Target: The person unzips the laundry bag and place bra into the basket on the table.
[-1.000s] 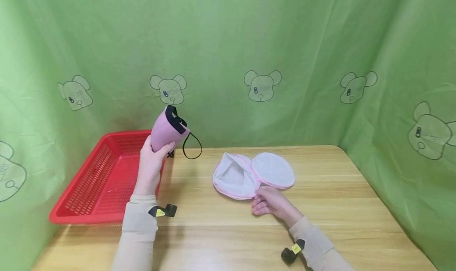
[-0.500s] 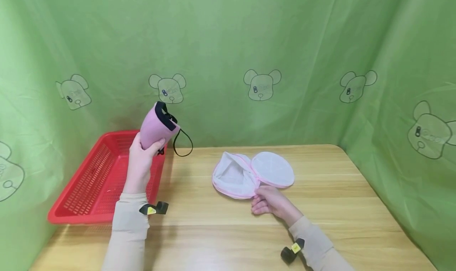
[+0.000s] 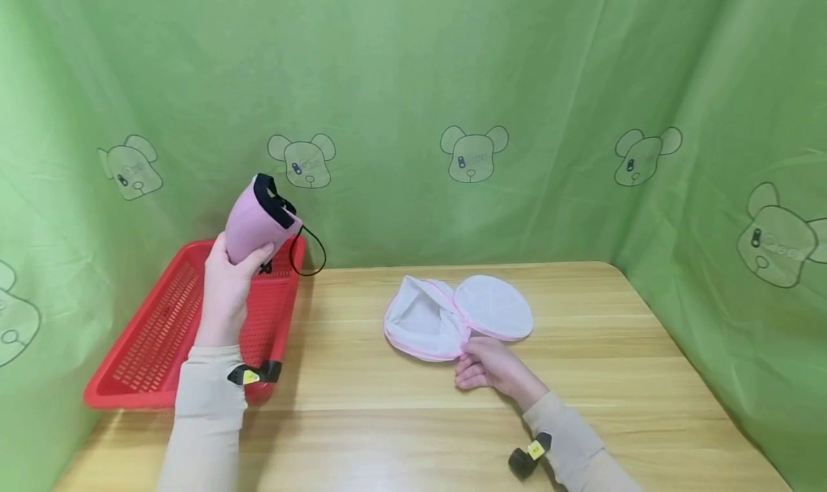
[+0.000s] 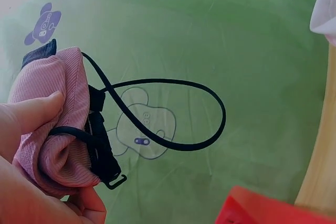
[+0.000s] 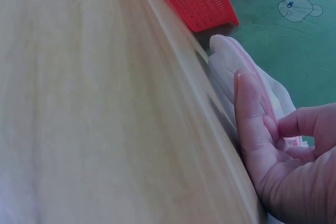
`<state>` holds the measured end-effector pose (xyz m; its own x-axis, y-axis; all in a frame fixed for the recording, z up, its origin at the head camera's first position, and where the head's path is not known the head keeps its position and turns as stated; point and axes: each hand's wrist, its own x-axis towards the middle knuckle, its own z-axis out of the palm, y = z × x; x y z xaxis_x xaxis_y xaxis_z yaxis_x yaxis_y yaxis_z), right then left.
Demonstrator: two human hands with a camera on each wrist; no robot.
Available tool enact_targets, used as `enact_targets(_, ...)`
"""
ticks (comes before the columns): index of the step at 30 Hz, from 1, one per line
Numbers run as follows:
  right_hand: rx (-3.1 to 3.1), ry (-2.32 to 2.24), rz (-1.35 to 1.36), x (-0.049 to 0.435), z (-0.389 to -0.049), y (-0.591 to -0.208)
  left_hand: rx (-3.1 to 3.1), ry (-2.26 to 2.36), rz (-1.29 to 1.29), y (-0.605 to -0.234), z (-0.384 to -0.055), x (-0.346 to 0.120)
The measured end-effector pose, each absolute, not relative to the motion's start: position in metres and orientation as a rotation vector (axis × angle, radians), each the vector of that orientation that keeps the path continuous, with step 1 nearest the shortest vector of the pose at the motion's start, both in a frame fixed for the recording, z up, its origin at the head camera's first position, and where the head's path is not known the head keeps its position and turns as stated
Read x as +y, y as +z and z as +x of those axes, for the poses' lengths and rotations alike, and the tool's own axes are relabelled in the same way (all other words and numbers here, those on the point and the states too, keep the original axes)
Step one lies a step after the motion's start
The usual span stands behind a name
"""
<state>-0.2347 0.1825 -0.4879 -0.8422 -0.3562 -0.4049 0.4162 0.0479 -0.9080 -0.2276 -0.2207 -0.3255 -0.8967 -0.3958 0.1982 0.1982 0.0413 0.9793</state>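
Note:
My left hand [image 3: 226, 284] holds up a folded pink bra [image 3: 255, 223] over the back of the red basket [image 3: 132, 397]. In the left wrist view, its ribbed fabric bulges past the thumb, with black edging, a small black hook and a thin black strap [image 4: 194, 147] looping out to the side. On the table lies a white mesh laundry bag [image 3: 403, 337] with pink trim, its round lid folded back to the right. My right hand [image 3: 487, 364] pinches the bag's pink zip edge near the lid's hinge, seen closer in the right wrist view beside the zip [image 5: 257, 72].
The red plastic basket with perforated walls stands at the left of the wooden table [image 3: 400, 434]. Green curtains [image 3: 388, 68] printed with bear heads hang behind and along both sides.
My left hand has carried the bra leftward, from beside the basket's right rim to over the basket. My right hand and the laundry bag stay in place.

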Motion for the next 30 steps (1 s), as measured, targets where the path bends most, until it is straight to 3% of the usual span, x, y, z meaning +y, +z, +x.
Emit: enact_targets(30,1.796,-1.843,0.051,0.183,-0.235,-0.488,-1.875,-1.824,0.244,-0.318,-0.224,-0.270)
